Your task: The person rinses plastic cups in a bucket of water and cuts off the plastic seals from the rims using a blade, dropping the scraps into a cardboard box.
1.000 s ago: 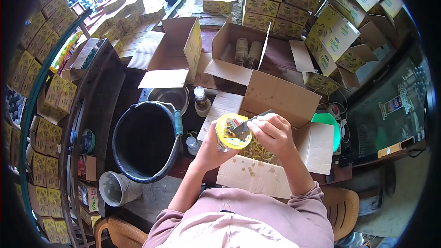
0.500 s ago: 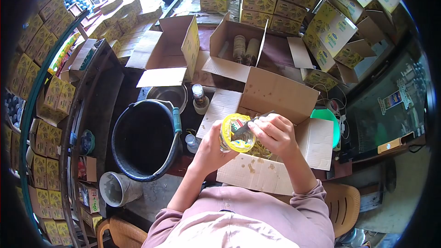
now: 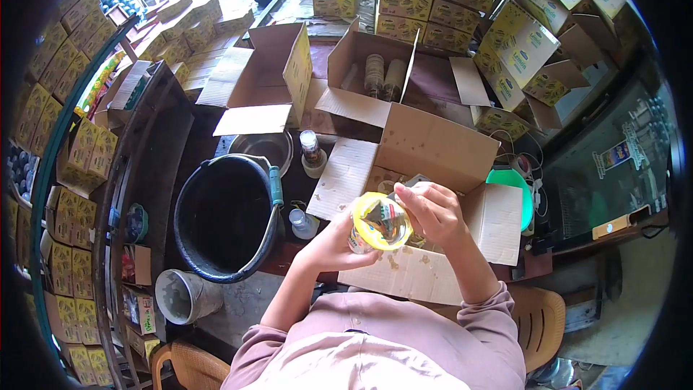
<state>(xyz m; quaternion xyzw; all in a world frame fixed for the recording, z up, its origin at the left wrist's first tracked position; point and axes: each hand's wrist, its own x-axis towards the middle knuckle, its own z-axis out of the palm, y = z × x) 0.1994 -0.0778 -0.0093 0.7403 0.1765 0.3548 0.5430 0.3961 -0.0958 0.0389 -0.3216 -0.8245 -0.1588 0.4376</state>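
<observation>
My left hand (image 3: 333,247) is wrapped round a clear jar (image 3: 380,221) with a yellow rim, its mouth tilted up toward me. Through the opening show grey, green, red and orange patches; I cannot make out what they are. At the jar's far right edge, my right hand (image 3: 433,211) is closed in a pinch on a thin grey blade-like strip (image 3: 412,180), mostly hidden by the fingers. Under both hands stands an open cardboard box (image 3: 442,141), with yellow scraps partly visible inside.
A black bucket (image 3: 225,218) stands to the left, near a metal bowl (image 3: 283,146) and two small jars, one of them a filled jar (image 3: 310,146). Open cartons (image 3: 267,65) stand behind. A green lid or plate (image 3: 521,198) lies right; stacked yellow boxes (image 3: 408,3) rise at the back.
The jar has shifted slightly right and down, with its mouth turned. My right hand has moved a little, and the grey strip that lay across the mouth now shows less.
</observation>
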